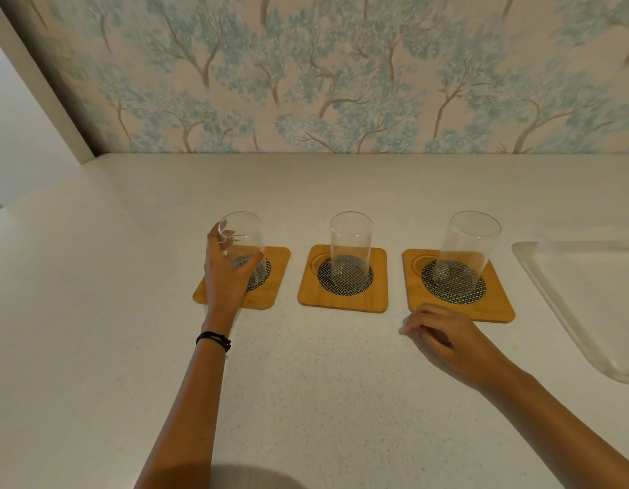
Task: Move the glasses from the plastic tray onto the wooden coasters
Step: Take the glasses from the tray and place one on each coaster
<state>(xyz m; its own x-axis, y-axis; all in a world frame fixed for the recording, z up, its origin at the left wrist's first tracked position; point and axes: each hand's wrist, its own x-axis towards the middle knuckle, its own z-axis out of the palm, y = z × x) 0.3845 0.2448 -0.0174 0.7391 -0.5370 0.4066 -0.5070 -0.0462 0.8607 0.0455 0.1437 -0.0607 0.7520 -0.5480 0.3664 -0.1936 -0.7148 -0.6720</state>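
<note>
Three square wooden coasters with dark mesh centres lie in a row on the white counter. My left hand (225, 273) grips a clear glass (244, 241), slightly tilted, over the left coaster (270, 294). A second glass (350, 248) stands upright on the middle coaster (343, 301). A third glass (466, 252) stands on the right coaster (482, 308). My right hand (443, 342) rests on the counter just in front of the right coaster, fingers loosely curled, holding nothing. The clear plastic tray (560, 312) lies at the far right with no glasses visible in it.
A wall with blue tree wallpaper (341, 72) rises behind the counter. A white side panel (30, 82) closes the back left corner. Bare white counter (323, 400) spreads in front of the coasters. A black band is on my left wrist (214, 338).
</note>
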